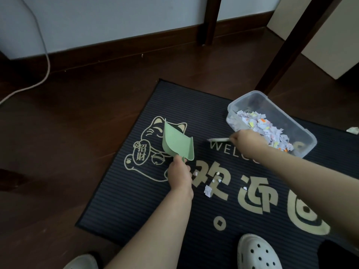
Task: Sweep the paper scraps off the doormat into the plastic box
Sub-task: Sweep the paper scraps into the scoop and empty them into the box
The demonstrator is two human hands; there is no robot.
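A dark striped doormat with a gold cat and lettering lies on the wooden floor. My left hand grips the handle of a green dustpan, held tilted above the mat's cat drawing. My right hand holds a small brush, pointing left over the word WELCOME. A clear plastic box at the mat's far right holds a heap of paper scraps. A few loose scraps lie on the mat between my arms.
Two dark wooden furniture legs stand behind the mat, with a white panel at the right. A grey cable runs down the wall to the floor. My white clogs are at the bottom edge. A crumpled scrap lies far right.
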